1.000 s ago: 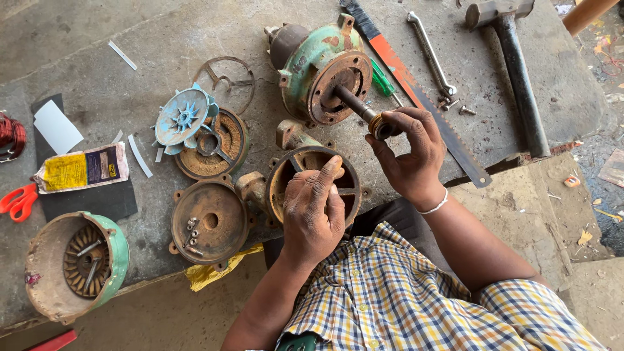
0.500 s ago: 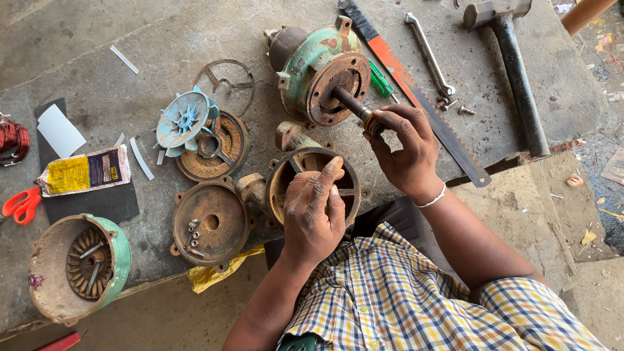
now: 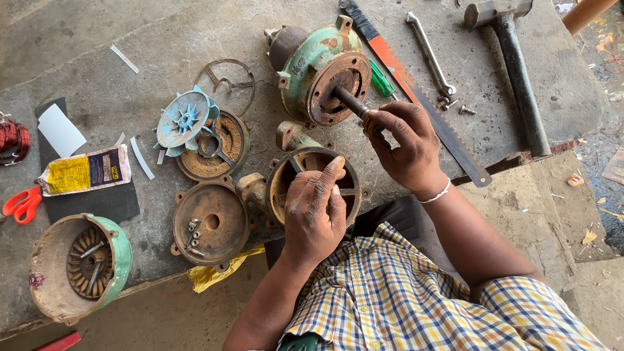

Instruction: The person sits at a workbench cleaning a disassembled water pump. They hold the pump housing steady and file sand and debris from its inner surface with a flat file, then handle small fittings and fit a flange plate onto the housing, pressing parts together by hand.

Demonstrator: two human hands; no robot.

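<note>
Right hand gripped the shaft of the green motor, fingers closed, near the slab's far edge. Left hand, fingers curled, rested on the rusty housing at the near edge.

Shaft tip swallowed by the right hand; fingers wrapped over it. Rusty round housing half covered by the left hand (whatever sits under the palm can't be made out). Hammer head clipped by the top edge, red coil by the left. Small bolts too tiny to tell apart
</note>
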